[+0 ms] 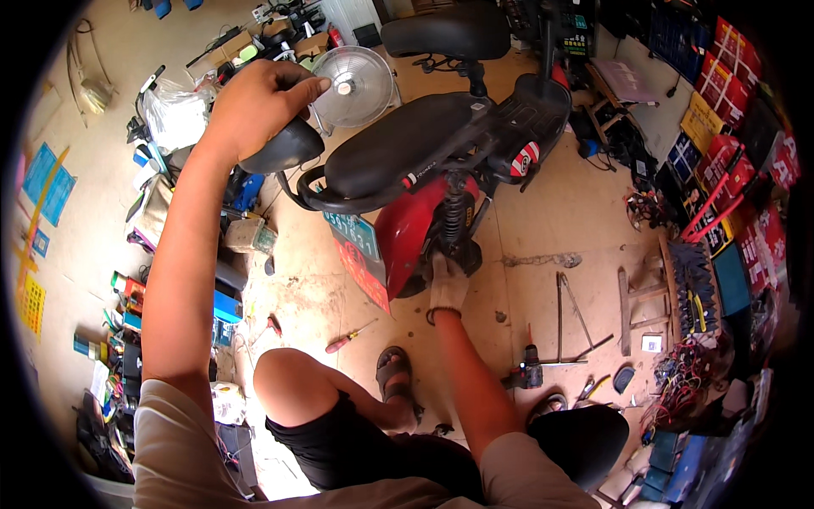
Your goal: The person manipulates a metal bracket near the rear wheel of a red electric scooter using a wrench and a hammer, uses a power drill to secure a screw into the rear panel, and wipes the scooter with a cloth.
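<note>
My left hand (263, 110) is closed over a black padded backrest (281, 154) at the back of the scooter, whose long black seat (398, 144) lies just to its right. My right hand (448, 284), pale and with a dark band at the wrist, reaches low beside the red rear fender (405, 229), under the black coiled shock absorber (454, 219). Its fingers curl into the dark wheel area, and what they hold is hidden. A teal-and-red plate (356, 259) hangs at the scooter's rear.
A silver fan (356, 85) stands behind the scooter. A screwdriver (339, 341), a cordless drill (532, 369), a metal wrench frame (560, 327) and a wooden stool (638, 305) are on the floor (509, 220). Crowded parts, boxes and cable piles line both sides. My knee (284, 382) is bent low.
</note>
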A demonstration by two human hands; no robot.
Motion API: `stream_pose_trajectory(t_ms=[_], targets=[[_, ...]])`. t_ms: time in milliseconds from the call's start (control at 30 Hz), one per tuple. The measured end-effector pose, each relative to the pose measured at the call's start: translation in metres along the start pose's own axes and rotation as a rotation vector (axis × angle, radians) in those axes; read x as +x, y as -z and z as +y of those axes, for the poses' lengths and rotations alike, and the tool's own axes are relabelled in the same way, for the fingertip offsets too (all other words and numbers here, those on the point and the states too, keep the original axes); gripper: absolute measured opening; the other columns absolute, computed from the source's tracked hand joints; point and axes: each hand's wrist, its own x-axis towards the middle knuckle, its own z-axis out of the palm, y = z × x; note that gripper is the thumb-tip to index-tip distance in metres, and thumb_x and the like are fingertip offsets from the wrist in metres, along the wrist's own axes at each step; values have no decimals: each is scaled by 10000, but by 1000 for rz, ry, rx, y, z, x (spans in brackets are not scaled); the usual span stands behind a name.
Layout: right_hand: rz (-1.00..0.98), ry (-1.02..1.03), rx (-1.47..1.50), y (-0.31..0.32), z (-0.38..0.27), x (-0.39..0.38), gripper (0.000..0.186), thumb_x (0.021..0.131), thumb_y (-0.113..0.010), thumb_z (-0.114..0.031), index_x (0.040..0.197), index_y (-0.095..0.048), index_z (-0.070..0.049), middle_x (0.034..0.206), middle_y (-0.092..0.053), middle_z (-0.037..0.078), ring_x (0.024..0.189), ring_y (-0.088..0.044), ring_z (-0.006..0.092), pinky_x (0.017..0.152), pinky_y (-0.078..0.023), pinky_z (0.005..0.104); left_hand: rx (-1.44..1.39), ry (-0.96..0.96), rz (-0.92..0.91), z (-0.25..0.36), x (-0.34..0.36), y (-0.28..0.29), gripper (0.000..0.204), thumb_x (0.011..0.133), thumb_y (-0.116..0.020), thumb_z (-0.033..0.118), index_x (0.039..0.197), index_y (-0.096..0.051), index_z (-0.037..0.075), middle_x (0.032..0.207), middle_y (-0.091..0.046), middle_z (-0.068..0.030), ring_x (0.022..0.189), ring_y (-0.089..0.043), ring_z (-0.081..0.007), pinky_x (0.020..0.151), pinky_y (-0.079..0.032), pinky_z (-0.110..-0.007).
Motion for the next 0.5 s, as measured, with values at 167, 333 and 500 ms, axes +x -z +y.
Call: stream_pose_trajectory(t_ms=[167,333,500], targets=[[-6,158,-448,18,116,-21,313,965,-687,-292,1110,-742,-20,985,-759,137,852,-736,299,752,-580,400,-123,-23,-34,3,7,-9,335,1013,-720,309,996,-742,-25,805,-721,-75,763,-666,-134,726,-519,-321],[-199,388,-868,-6,98,-61,597,917,-708,-218,1469,-523,-83,1370,-645,223,1148,-677,443,978,-551,485,-150,2,-17,0,0,-7,345,1027,-716,311,1054,-754,-31,837,-730,-67,783,-673,-134,744,-522,-300],[-256,548,-919,-6,95,-62,756,882,-698,-136,1569,-389,-68,1530,-495,229,1183,-656,434,992,-542,504,-153,-10,13,0,1,-11,363,1030,-715,320,1074,-756,-38,836,-735,-68,777,-668,-130,745,-517,-289]])
